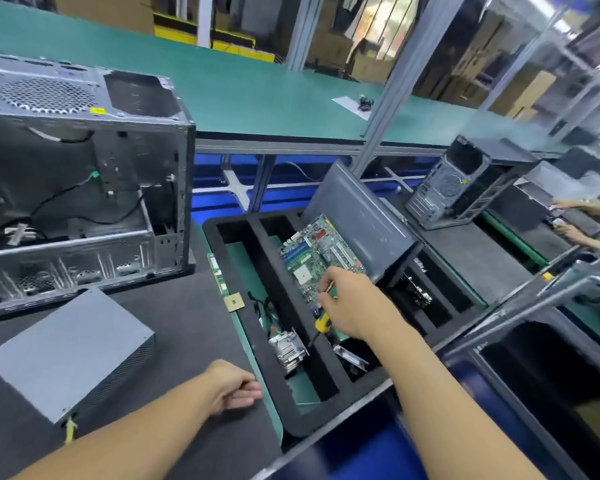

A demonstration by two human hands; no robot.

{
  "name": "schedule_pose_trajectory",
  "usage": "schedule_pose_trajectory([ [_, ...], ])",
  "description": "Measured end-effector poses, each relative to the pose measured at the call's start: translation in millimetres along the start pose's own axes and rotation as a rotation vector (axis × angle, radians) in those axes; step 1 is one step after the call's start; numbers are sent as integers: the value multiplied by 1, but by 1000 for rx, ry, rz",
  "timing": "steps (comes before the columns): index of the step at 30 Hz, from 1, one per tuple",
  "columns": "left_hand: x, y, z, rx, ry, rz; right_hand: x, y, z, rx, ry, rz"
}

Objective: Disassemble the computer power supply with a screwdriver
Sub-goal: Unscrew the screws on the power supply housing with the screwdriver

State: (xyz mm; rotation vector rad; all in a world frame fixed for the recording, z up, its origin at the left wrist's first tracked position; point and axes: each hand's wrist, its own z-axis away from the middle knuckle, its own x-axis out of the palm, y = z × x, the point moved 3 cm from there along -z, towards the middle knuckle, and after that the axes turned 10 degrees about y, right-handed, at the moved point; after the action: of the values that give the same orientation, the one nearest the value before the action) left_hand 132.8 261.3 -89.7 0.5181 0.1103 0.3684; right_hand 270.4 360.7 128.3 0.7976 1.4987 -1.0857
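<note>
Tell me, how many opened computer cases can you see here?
2: one computer case on the dark mat at left, another computer case on the bench at right. More may sit blurred beyond it.

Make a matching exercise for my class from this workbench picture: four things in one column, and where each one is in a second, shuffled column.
Things:
1. Power supply
2. Screwdriver
3. Motherboard
4. Computer case

Places:
A. in the right hand
B. standing in the black tray
C. far left of the bench, open side showing
D. on the dark mat, near the left arm

Pairs: 1-D, 2-A, 3-B, 4-C
</note>
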Motion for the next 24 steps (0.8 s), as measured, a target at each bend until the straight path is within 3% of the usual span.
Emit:
schedule_pose_trajectory([
  [5,50,17,14,60,-337,-141,-4,21,13,46,5,-18],
  [7,40,30,6,324,-120,-306,-4,21,13,35,10,-13],
  [9,12,45,8,730,271,-544,-2,16,10,6,24,-5],
  [11,-17,55,12,1011,499,-907,2,6,5,-21,24,-16],
  [12,-34,56,8,1059,576,-1151,6,-2,2,-33,14,-31],
  [13,-54,56,4,1019,639,-1349,10,-11,0,-46,1,-52],
  [15,-104,55,-4,823,758,-1484,19,-31,-4,-84,-19,-88],
  [18,-178,48,-7,574,811,-1349,32,-65,-10,-155,-51,-115],
  [24,-233,28,1,444,699,-1216,78,-128,-11,-240,-163,-158],
])
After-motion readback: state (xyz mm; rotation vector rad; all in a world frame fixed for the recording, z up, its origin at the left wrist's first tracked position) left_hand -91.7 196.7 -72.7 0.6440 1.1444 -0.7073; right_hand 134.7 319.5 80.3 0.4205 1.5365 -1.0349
